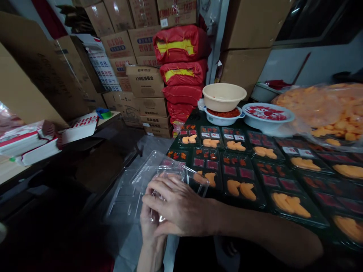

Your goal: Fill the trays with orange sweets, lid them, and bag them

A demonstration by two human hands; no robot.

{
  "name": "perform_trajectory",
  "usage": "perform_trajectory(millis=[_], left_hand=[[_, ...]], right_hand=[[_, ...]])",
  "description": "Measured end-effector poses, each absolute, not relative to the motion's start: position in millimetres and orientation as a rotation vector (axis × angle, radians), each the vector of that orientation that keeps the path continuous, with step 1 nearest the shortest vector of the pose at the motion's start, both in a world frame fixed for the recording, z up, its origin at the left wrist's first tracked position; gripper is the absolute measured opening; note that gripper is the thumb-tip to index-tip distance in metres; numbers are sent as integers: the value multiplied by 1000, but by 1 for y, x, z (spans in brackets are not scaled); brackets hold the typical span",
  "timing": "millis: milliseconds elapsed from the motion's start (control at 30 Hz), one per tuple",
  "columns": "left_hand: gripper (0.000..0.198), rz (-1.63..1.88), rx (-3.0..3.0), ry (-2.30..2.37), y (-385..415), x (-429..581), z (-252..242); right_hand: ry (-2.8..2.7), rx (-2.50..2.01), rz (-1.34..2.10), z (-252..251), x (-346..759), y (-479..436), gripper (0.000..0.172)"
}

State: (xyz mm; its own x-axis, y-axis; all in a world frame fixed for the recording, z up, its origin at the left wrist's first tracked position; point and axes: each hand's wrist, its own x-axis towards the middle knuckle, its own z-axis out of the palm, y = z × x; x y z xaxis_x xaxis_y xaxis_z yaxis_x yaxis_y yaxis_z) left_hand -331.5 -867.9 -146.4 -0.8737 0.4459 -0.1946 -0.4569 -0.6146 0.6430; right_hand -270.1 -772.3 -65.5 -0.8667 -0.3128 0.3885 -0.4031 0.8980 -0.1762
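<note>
Both my hands come together over some clear plastic lids [150, 164], thin and shiny, at the near left corner of the table. My left hand [149, 226] supports the lids from below and the left, its fingers mostly hidden. Across the top lies my right hand [184, 202], its fingers bent over the plastic and covering part of my left hand. Another clear sheet [123, 200] spreads out to the left beneath them. How many pieces are stacked cannot be made out. Just right of my hands sits a filled tray [209, 170] with orange pieces and small red packets.
Rows of similar filled trays [245, 173] cover the dark table. Behind them stand a cream basin [224, 96], a white bowl of red packets [268, 117] and a large bag of orange pieces [326, 113]. Cartons [146, 83] and red sacks [184, 71] are piled beyond.
</note>
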Motion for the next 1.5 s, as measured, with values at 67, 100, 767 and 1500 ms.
perform_trajectory(millis=[67, 100, 767, 1500], left_hand=[[22, 2415, -190, 985, -866, -336, -138], [24, 2386, -266, 993, -864, -338, -134], [26, 2512, -392, 1204, -851, -401, -120], [28, 2417, -603, 1209, -873, -404, -130]], right_hand=[[-2728, 541, 364, -70, -274, -767, 53], [-2737, 538, 362, -73, -276, -764, 55], [-1667, -498, 1528, -65, -368, -569, 8], [-1994, -1553, 1099, -154, -424, -505, 27]])
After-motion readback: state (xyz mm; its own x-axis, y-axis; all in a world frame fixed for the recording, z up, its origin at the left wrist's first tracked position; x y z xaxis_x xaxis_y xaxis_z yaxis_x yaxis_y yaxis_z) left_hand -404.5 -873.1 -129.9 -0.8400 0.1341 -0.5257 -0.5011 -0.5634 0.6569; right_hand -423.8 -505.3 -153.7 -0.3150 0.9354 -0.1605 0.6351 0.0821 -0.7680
